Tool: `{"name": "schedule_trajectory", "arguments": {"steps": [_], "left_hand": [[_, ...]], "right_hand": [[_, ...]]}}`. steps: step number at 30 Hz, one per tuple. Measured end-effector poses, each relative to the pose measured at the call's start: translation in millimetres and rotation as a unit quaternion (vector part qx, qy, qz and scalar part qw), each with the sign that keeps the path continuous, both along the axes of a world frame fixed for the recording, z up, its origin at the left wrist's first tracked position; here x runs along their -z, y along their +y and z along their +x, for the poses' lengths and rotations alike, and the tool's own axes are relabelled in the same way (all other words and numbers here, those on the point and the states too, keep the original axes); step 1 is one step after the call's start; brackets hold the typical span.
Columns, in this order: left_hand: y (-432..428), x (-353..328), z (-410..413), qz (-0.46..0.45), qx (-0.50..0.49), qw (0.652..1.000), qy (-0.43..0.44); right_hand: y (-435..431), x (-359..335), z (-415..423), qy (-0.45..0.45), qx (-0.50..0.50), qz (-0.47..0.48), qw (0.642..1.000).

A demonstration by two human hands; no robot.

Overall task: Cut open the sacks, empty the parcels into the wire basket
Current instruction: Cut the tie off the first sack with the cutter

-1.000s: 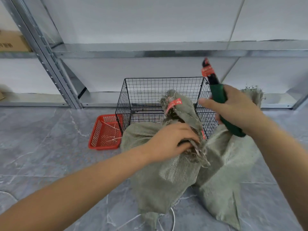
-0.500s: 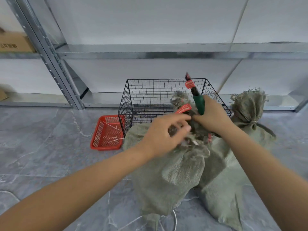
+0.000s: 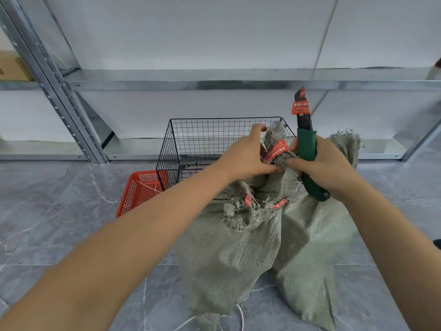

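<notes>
Two grey-green woven sacks stand on the floor in front of me: the near sack (image 3: 229, 254) and a second sack (image 3: 312, 244) to its right. My left hand (image 3: 245, 158) pinches the near sack's bunched neck, which carries a red tape tag (image 3: 275, 151). My right hand (image 3: 322, 163) grips a green-handled knife (image 3: 306, 149), its dark blade pointing up beside the neck; its thumb also touches the neck. The black wire basket (image 3: 191, 139) stands just behind the sacks. What lies inside it is hidden.
A red plastic tray (image 3: 140, 189) lies on the floor left of the basket. Grey metal shelving (image 3: 214, 78) runs along the wall behind, with an upright post (image 3: 55, 91) at the left. A cardboard box (image 3: 12, 68) sits on the left shelf. A white cord (image 3: 241, 316) lies under the near sack.
My left hand has shifted up the neck of the near sack. My right hand swung the knife in from the right to the neck and now holds it upright beside the tag.
</notes>
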State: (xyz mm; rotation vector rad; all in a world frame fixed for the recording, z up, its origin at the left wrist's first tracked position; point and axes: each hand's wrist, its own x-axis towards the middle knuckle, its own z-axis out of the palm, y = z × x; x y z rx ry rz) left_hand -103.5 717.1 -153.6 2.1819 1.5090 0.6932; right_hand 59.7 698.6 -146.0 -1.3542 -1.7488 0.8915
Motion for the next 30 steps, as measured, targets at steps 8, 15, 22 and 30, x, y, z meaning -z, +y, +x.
{"name": "schedule_trajectory", "arguments": {"steps": [8, 15, 22, 30], "left_hand": [[-10.6, 8.1, 0.3, 0.095, 0.053, 0.992, 0.065], [-20.6, 23.6, -2.8, 0.023, 0.050, 0.997, 0.062], [-18.6, 17.0, -13.2, 0.085, 0.053, 0.993, 0.059], [-15.2, 17.7, -3.0, 0.127, 0.041, 0.991, 0.005]], "right_hand": [[-1.4, 11.5, 16.2, -0.062, 0.074, 0.037, 0.995], [-5.5, 24.7, 13.3, -0.149, 0.079, 0.098, 0.981], [-4.6, 27.0, 17.7, -0.180, 0.076, 0.085, 0.977], [-46.3, -12.5, 31.1, -0.241, 0.084, 0.075, 0.964]]}}
